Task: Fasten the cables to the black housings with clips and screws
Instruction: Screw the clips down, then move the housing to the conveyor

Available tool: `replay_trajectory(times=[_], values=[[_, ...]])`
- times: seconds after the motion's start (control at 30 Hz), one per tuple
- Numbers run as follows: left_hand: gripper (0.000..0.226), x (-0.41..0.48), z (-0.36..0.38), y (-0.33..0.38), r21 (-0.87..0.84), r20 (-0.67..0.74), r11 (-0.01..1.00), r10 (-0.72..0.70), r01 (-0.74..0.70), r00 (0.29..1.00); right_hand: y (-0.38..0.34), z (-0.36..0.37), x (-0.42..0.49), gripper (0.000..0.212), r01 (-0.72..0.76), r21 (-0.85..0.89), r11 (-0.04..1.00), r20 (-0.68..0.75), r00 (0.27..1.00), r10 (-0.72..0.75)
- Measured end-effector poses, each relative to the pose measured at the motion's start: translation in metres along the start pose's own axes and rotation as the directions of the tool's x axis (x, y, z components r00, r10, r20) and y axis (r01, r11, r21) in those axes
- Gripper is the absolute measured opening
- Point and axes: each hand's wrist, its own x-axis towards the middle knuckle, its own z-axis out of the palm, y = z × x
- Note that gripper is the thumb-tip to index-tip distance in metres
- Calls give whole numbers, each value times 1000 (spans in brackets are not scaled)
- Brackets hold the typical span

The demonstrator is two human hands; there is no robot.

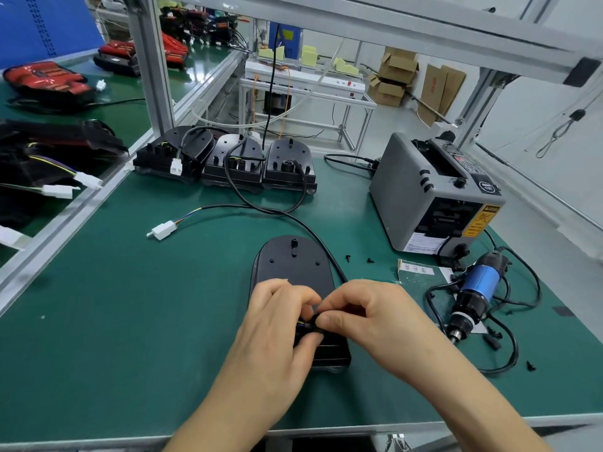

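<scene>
I see both hands together over the near half of the black housing (293, 265), which lies flat on the green worktop (130, 305) near the middle of my view. The left hand (277, 324) has its fingers curled down onto the housing and around the end of the cable (313, 230). The right hand (368, 314) pinches that same cable end between thumb and forefinger, and the fingertips of both hands touch. A bit of coloured wire shows between the fingers. I cannot tell whether a clip is in there as well.

From the hands the cable runs far along the housing's right edge, then curves left to a white connector (164, 230) lying on the worktop. At the far edge three more housings (235, 164) stand in a row, touching, with their own cables looped over them. To the right sits a grey tape dispenser (421, 197), and nearer than it a blue electric screwdriver (473, 295) lies amid its cord. A few small black screws (348, 257) lie loose between the housing and the dispenser.
</scene>
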Motion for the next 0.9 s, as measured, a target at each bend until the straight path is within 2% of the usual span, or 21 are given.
replay_trajectory(times=[0.1,0.2,0.3,0.5,0.63,0.9], values=[[39,0,0,0,-18,9,1000,-22,22,1000,-4,-2,-2,19,-18,-58,998,14,1000,18],[40,0,-1,-1,-30,16,999,-44,44,999,-10,-3,-4,7,8,-193,981,-14,1000,-11],[39,0,-2,-2,-37,24,997,-63,64,998,-16,0,-7,16,50,-345,937,-44,997,-70],[47,1,-2,-2,-91,46,985,-144,148,988,-22,5,-11,24,65,-478,876,-81,990,-118],[47,2,-3,0,-135,61,970,-196,202,979,-21,6,-12,24,63,-508,859,-94,987,-128],[50,3,-4,3,-132,65,973,-181,188,981,-16,-4,-8,16,18,-348,937,-62,997,-42]])
